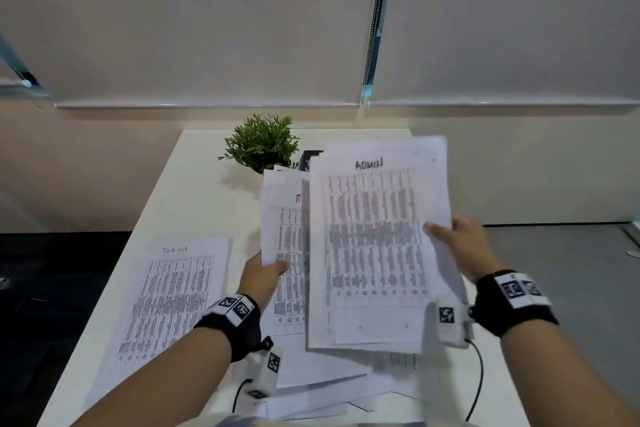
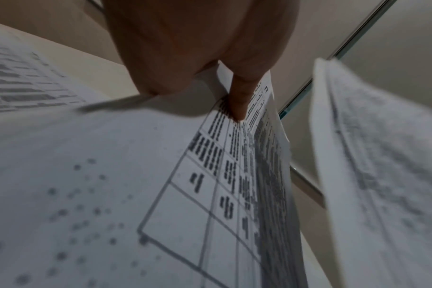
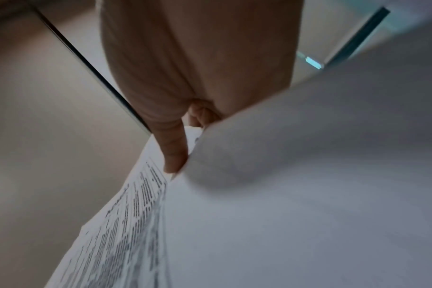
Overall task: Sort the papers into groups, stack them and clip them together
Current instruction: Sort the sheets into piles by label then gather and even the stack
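My right hand [image 1: 450, 236] holds up a sheaf of printed sheets headed ADMIN [image 1: 374, 246] by its right edge, thumb on the front. In the right wrist view the thumb [image 3: 173, 154] pinches these ADMIN sheets [image 3: 284, 214]. My left hand [image 1: 266, 270] pinches a second printed sheet [image 1: 284, 236] at its left edge, lifted just left of and partly behind the sheaf. The left wrist view shows the thumb [image 2: 239, 101] pressed on that second sheet [image 2: 210, 175]. A sheet headed Task list [image 1: 173, 295] lies flat on the white table [image 1: 194, 184] at the left.
More loose papers [image 1: 329, 388] lie spread on the table near its front edge, under my forearms. A small green potted plant [image 1: 259, 142] stands at the back of the table, with a dark object [image 1: 309, 158] beside it, mostly hidden by the papers.
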{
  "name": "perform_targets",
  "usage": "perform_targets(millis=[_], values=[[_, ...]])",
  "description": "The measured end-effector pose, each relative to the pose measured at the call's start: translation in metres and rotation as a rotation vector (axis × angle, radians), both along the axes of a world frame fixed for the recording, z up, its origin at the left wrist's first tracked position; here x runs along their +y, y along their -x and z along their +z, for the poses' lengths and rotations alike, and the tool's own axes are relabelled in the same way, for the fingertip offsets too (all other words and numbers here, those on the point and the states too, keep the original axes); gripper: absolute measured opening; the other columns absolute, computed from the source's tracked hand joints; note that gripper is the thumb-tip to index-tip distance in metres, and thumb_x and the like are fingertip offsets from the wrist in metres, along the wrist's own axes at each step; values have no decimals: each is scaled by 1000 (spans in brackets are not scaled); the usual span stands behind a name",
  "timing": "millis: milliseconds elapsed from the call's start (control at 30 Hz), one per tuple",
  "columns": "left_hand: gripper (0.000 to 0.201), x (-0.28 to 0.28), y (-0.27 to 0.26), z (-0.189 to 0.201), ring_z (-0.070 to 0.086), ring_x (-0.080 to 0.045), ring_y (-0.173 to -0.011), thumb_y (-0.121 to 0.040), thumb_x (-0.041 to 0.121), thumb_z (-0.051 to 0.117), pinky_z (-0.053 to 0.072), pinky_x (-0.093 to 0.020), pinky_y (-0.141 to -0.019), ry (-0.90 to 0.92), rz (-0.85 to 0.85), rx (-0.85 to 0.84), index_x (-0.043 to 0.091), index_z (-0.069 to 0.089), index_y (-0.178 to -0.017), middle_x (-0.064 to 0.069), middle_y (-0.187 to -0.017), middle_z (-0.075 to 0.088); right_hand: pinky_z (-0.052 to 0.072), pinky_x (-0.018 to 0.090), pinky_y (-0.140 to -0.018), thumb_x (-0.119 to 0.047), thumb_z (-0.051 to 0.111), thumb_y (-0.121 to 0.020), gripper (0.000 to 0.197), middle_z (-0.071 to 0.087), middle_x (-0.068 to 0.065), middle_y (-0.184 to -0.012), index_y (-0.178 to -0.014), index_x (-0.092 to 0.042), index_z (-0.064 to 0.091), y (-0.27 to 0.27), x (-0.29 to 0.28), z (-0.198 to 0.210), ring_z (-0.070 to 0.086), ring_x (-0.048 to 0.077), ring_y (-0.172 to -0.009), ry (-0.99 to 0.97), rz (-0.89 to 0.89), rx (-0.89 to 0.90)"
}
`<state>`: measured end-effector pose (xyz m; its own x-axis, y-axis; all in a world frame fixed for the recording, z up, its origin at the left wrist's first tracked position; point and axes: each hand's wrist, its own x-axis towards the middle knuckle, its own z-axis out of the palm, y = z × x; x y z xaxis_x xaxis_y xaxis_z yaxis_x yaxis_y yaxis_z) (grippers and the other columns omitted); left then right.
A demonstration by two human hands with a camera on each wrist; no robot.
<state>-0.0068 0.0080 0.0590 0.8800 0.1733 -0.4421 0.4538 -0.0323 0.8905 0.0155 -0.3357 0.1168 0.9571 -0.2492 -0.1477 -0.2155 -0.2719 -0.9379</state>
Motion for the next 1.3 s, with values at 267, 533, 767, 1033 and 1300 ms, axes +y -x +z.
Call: perform_targets(millis=[267,533,767,1033,1300], values=[[55,-22,2,21,54,-28,-130,-90,55,51,39,-48,-111,138,-39,59,22,60,-132,-1,-133,64,45,30,-89,-18,56,-98,27,61,-2,-126,-123,-8,54,20,52,-54,59,18,-111,-248,97,240],[33,-23,8,35,61,-19,-117,-90,30,69,45,-34,-99,-14,-83,-115,22,61,-120,6,-117,68,50,44,-99,-12,68,-88,44,67,3,-118,-129,-17,52,8,81,-45,64,24,-109,-112,140,173],[26,-8,-4,48,69,-29,-89,-80,27,79,61,-41,-76,-6,-24,-189,18,65,-99,-20,-105,72,53,33,-85,-2,69,-84,33,74,-5,-103,-115,-13,66,10,86,-17,69,12,-95,-145,160,-53],[41,-5,6,45,71,-16,-97,-70,22,87,57,-37,-87,23,-61,-221,23,67,-106,2,-100,76,53,36,-93,-4,80,-74,37,76,2,-105,-109,-16,73,20,95,-11,69,17,-103,-278,228,-114],[45,-7,-12,57,71,-35,-88,-71,37,84,58,-56,-82,41,51,-195,14,69,-107,-13,-102,75,53,43,-95,-12,82,-71,41,76,4,-106,-111,-14,71,6,92,-30,67,25,-108,-274,219,13]])
